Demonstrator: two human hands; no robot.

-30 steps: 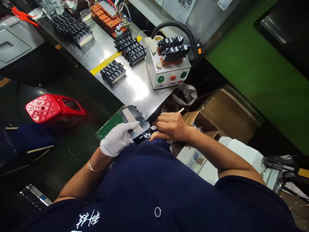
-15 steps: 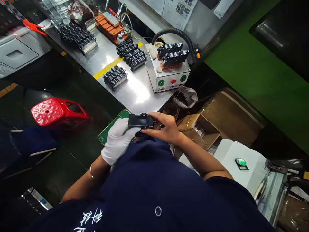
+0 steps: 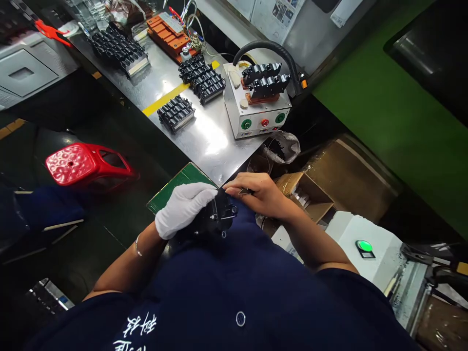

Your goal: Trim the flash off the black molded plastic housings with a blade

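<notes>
A black moulded plastic part with small metal pins is held close to my body, tilted so that its detailed side faces up. My left hand, in a white glove, is closed around the part's left side. Bare and with its fingers pinched, my right hand is at the part's upper right edge. Between those fingers shows a slim, dark tool, mostly hidden, whose kind I cannot make out. Beneath the left hand lies a green board by the table corner.
On the metal table stand several rows of black parts, an orange fixture and a white control box carrying two black parts. A red stool is at left. Cardboard boxes and a white machine with a green button are at right.
The black part has been turned and lowered toward my body. My right hand has moved from gripping its right end to its upper edge, with the slim tool now showing between the fingers.
</notes>
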